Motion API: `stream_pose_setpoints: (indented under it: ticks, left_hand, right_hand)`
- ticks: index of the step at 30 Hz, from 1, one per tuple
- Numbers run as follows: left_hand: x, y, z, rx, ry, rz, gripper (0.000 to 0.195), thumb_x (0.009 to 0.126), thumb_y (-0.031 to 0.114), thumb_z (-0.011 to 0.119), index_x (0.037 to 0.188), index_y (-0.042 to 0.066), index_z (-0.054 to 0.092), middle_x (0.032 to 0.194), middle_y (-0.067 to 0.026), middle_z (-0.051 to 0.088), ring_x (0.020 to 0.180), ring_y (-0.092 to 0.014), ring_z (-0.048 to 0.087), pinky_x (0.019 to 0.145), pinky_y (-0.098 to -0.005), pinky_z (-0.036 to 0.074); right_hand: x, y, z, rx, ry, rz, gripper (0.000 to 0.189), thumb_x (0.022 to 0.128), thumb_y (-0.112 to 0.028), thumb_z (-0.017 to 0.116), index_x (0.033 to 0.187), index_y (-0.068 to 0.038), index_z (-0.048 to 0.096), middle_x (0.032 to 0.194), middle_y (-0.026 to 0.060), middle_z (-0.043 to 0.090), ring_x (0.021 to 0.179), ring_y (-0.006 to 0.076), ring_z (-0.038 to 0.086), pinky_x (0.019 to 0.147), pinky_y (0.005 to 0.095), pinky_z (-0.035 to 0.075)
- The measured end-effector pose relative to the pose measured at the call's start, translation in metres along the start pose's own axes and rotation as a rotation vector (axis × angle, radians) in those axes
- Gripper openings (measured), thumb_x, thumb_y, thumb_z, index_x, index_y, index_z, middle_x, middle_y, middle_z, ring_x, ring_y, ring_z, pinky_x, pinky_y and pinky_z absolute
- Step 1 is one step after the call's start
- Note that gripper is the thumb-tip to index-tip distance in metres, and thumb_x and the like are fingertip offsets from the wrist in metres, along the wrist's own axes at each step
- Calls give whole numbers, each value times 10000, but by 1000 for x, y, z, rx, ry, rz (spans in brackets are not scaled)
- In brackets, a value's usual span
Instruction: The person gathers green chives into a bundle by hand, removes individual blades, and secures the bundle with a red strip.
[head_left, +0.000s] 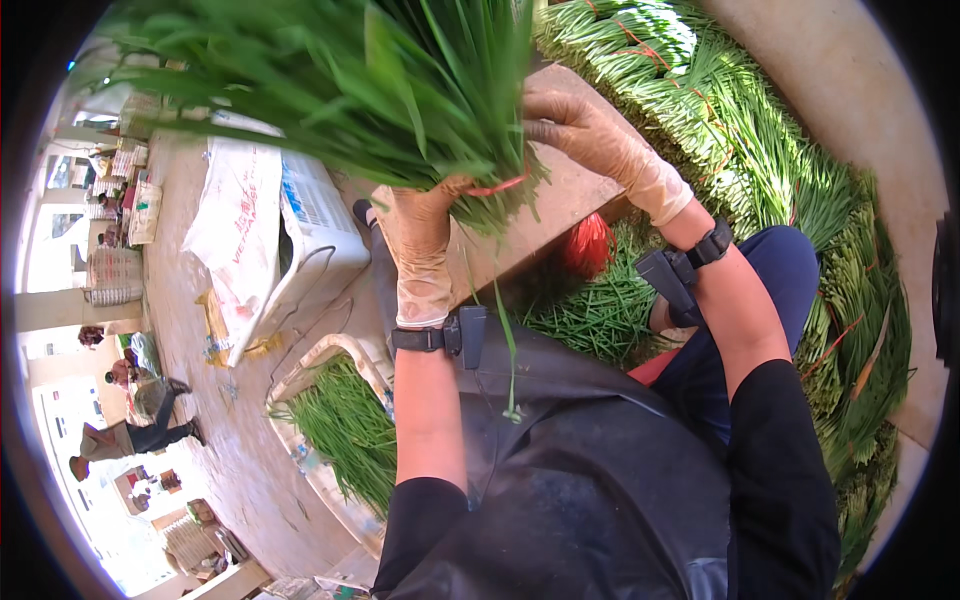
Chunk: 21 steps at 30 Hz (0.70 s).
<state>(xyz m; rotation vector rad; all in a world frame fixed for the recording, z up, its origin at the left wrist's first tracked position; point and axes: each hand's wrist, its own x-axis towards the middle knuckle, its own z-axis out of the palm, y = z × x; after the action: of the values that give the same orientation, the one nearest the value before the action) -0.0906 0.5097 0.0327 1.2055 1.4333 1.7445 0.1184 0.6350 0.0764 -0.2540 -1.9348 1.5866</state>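
A bundle of long flat green leaves (450, 97), like garlic chives, is raised in front of me, its far leaves blurred. A red tie (499, 186) circles it near the cut ends. My left hand (421, 232), in a thin translucent glove, grips the bundle beside this tie. From the other side, my gloved right hand (600, 146) reaches the bundle's edge; leaves hide its fingertips, so its grip cannot be told. Beneath both hands is a flat brown board (577, 180). One loose stalk (510, 360) dangles over my dark apron (600, 465).
Tied bundles of greens (750, 142) are piled along the right. Red ties (590, 246) hang below the board, above loose greens (600, 319). On the left stand a crate of greens (345, 420) and a white plastic crate (326, 217) with a printed sack (240, 202). A person (135, 439) is farther off.
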Motion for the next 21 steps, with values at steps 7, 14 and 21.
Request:
stream_pose_setpoints:
  ticks: [7, 14, 21]
  left_hand:
    - [3, -114, -97, 624, -268, 143, 424, 851, 254, 718, 1182, 29, 578, 1076, -77, 639, 940, -191, 617, 794, -344, 526]
    - [37, -21, 9, 159, -281, -229, 572, 922, 447, 596, 1258, -11, 537, 1195, -87, 600, 1041, -179, 582, 905, -294, 461]
    - [19, -22, 14, 368, -501, -808, 947, 829, 737, 509, 1383, -26, 422, 1301, -172, 530, 1137, -258, 521, 992, -367, 397]
  right_hand:
    - [-11, 50, 17, -392, -81, 263, 288, 923, -95, 567, 1201, -44, 619, 1274, 129, 579, 1103, 243, 583, 958, 345, 467]
    - [-18, 47, 4, -501, 78, 348, 331, 944, -197, 546, 1227, -33, 598, 1109, 120, 666, 951, 213, 657, 864, 335, 524]
    - [-75, 102, -5, -33, 336, 826, 261, 927, -237, 561, 1049, -25, 652, 857, 49, 676, 709, 157, 628, 643, 280, 505]
